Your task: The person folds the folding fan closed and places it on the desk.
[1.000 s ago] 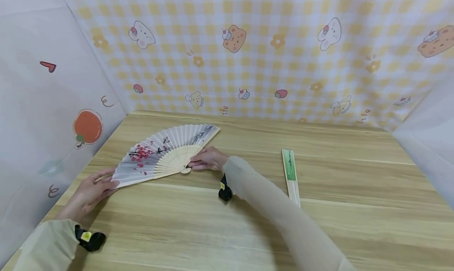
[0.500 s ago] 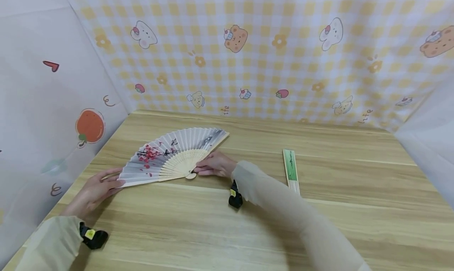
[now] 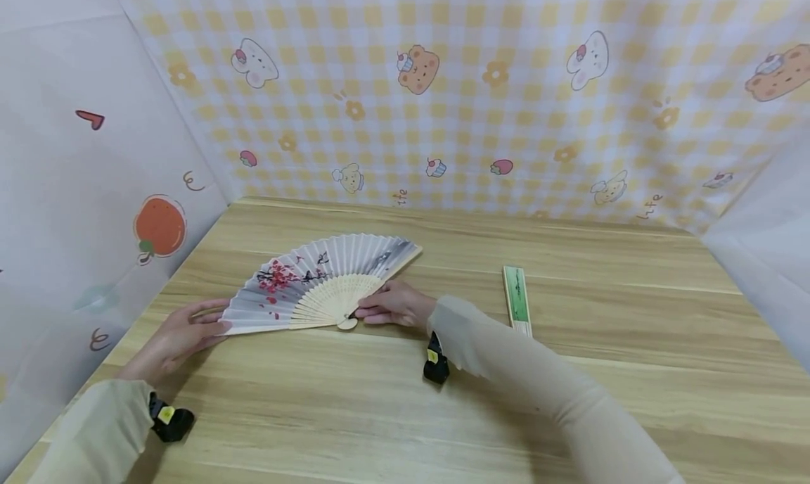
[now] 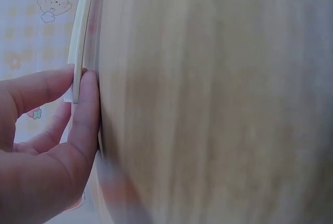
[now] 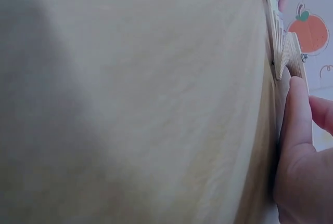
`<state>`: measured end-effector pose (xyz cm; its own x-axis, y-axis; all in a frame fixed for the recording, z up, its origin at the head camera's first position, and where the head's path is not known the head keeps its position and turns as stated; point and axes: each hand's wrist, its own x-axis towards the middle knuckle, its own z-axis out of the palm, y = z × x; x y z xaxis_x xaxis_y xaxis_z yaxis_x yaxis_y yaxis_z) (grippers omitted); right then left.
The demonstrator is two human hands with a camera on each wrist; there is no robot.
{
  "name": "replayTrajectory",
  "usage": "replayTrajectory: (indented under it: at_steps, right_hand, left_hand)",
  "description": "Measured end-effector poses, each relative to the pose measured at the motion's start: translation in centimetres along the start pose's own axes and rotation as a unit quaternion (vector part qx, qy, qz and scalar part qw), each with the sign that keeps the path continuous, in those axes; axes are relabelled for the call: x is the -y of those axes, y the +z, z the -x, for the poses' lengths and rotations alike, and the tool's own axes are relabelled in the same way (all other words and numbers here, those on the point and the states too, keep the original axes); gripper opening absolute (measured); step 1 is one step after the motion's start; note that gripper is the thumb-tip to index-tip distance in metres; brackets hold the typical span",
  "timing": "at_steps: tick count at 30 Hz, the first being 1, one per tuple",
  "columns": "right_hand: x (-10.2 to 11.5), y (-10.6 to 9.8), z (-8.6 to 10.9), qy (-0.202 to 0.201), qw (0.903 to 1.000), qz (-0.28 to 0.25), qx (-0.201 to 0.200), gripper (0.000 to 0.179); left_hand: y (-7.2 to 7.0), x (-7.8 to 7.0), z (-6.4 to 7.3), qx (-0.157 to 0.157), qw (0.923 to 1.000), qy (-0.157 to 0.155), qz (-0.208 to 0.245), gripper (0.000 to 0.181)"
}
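Observation:
A spread folding fan (image 3: pixel 338 295), pale grey with red blossoms, dark birds and cream ribs, lies low over the table left of centre in the head view. My left hand (image 3: pixel 185 335) pinches its left end between thumb and fingers; the left wrist view shows the fan's edge (image 4: pixel 78 73) between them. Close to the pivot, my right hand (image 3: pixel 400 305) grips the right outer rib. In the right wrist view the ribs (image 5: pixel 294 57) fan out ahead of the right hand's fingers (image 5: pixel 297 104), and part of the grip is hidden.
To the right, a folded green fan (image 3: pixel 517 297) lies on the wooden table (image 3: pixel 633 315), its lower end hidden behind the right sleeve (image 3: pixel 506 354). A yellow checked cloth (image 3: pixel 468 111) hangs at the back, and a white printed sheet (image 3: pixel 69 188) hangs at the left.
Both hands have shifted the spread fan to the right and slightly nearer. It stays spread, held at the same two places. The green fan lies where it was, more covered by the right sleeve.

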<state>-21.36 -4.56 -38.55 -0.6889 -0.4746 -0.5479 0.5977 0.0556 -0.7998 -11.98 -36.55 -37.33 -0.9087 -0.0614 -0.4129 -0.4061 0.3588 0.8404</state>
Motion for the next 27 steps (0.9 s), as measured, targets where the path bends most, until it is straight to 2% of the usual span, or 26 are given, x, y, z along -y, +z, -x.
replayTrajectory:
  at_steps: [6,10,15,27]
  right_hand:
    - [-0.4,-0.5,0.8,-0.002,1.0,0.004,-0.001,0.014]
    - [-0.6,-0.9,1.3,-0.004,0.9999,0.012,0.002,0.015]
    - [-0.9,-1.4,1.8,-0.006,0.9998,0.016,0.001,0.016]
    - [-1.5,-1.6,2.9,-0.012,0.9998,0.008,-0.012,0.017]
  left_hand:
    - [0.3,-0.3,-0.2,0.01,0.9998,0.013,0.012,0.067]
    - [0.7,-0.4,-0.4,0.019,0.9988,0.036,0.026,0.063]
    - [1.1,-0.6,-0.7,0.026,0.9981,0.051,0.023,0.06]
    - [1.5,-0.9,-0.8,0.026,0.9988,0.042,0.006,0.062]
